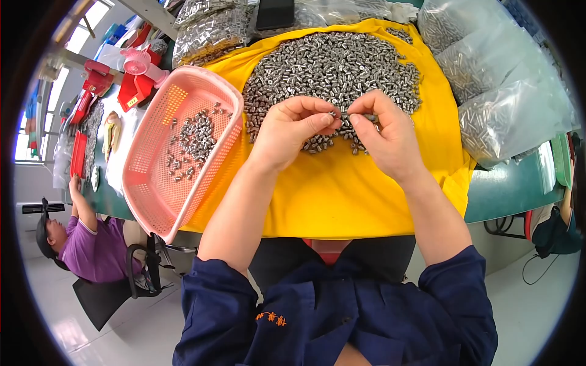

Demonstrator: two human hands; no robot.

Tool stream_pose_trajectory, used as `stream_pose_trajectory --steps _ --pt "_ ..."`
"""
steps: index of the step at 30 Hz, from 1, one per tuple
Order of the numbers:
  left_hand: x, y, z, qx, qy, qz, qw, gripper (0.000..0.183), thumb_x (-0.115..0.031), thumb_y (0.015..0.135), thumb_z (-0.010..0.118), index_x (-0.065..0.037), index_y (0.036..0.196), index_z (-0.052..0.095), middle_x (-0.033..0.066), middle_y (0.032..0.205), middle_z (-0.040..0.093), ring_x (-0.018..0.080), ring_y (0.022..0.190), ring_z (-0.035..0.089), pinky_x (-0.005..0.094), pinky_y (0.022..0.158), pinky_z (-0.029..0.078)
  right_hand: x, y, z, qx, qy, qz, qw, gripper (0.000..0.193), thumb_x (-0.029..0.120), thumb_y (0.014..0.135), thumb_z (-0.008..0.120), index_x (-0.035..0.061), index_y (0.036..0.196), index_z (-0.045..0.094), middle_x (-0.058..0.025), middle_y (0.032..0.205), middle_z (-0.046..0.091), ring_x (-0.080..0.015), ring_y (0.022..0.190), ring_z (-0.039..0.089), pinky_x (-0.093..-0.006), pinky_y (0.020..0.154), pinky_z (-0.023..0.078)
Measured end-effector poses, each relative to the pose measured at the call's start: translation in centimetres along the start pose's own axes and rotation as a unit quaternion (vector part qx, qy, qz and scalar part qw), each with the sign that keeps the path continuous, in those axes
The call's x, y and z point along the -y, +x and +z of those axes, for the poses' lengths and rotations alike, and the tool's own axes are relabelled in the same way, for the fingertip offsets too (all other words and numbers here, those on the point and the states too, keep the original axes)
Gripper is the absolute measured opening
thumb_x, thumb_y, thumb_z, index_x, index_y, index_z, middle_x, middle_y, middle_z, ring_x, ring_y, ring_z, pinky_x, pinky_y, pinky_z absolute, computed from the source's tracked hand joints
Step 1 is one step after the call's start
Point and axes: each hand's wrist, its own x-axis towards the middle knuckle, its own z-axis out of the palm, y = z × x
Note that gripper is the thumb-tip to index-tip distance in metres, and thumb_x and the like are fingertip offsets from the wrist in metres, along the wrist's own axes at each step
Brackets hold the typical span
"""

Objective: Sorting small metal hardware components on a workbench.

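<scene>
Both my hands meet at the near edge of a wide pile of small metal cylinders (329, 64) spread on a yellow cloth (329, 207). My left hand (294, 128) is closed, its thumb and forefinger pinching one small metal cylinder (332, 114). My right hand (389, 135) is closed too, thumb against forefinger just above the pile; whatever lies between those fingertips is too small to make out. To the left of my left forearm stands a pink perforated plastic basket (143, 183) with a loose heap of the same cylinders (197, 137) inside.
Clear bags of metal parts (488, 116) lie on the right, more bags (210, 30) at the back left. A black phone (274, 14) rests at the back. Farther left are a pink fan (139, 62) and red bins (134, 90). A person in purple (97, 247) sits at the left.
</scene>
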Motion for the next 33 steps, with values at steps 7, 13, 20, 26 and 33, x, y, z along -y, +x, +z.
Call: stream_pose_trajectory --steps 7,13,20,26,33 --pt "-0.1 -0.1 0.7 -0.01 0.046 0.014 0.999 0.013 0.003 0.079 0.056 0.003 0.091 0.059 0.0084 0.086 0.062 0.0142 0.077 0.061 0.0248 0.072 0.05 0.4 0.0 0.0 0.015 -0.031 -0.02 0.999 0.005 0.003 0.077 0.052 0.0017 0.082 0.052 -0.0062 0.071 0.058 -0.0112 0.059 0.055 -0.0241 0.051 0.043" --pt "0.0 -0.3 0.7 -0.016 0.094 0.032 0.995 0.012 0.004 0.078 0.058 0.003 0.09 0.061 0.0073 0.085 0.062 0.0129 0.076 0.06 0.0234 0.071 0.05 0.4 -0.1 0.1 0.002 -0.064 -0.036 0.997 0.005 0.004 0.075 0.052 0.0022 0.08 0.052 -0.008 0.068 0.057 -0.0162 0.055 0.055 -0.0257 0.05 0.043" --pt "0.1 -0.3 0.6 -0.018 0.1 0.026 0.994 0.013 0.003 0.077 0.059 0.003 0.09 0.061 0.0068 0.084 0.063 0.0115 0.076 0.06 0.0227 0.071 0.05 0.2 -0.2 0.3 0.008 -0.076 -0.028 0.997 0.005 0.004 0.074 0.052 0.003 0.079 0.05 -0.0101 0.068 0.056 -0.0234 0.058 0.056 -0.0306 0.052 0.044" --pt "0.4 -0.3 0.6 -0.015 0.173 0.053 0.983 0.013 0.003 0.076 0.061 0.003 0.089 0.061 0.0062 0.083 0.063 0.0107 0.074 0.06 0.0212 0.069 0.049 0.5 -0.3 0.3 0.031 -0.15 -0.061 0.986 0.006 0.004 0.075 0.051 0.0041 0.079 0.046 -0.0127 0.069 0.054 -0.0323 0.064 0.054 -0.0395 0.056 0.042" --pt "0.0 -0.1 1.8 -0.039 0.344 0.069 0.935 0.012 0.002 0.076 0.06 0.001 0.088 0.062 0.0053 0.083 0.063 0.0099 0.076 0.059 0.0222 0.068 0.048 -0.3 -0.2 0.3 0.028 -0.192 -0.058 0.979 0.007 0.004 0.075 0.051 0.0043 0.081 0.047 -0.0129 0.068 0.054 -0.0314 0.064 0.054 -0.0386 0.055 0.042"
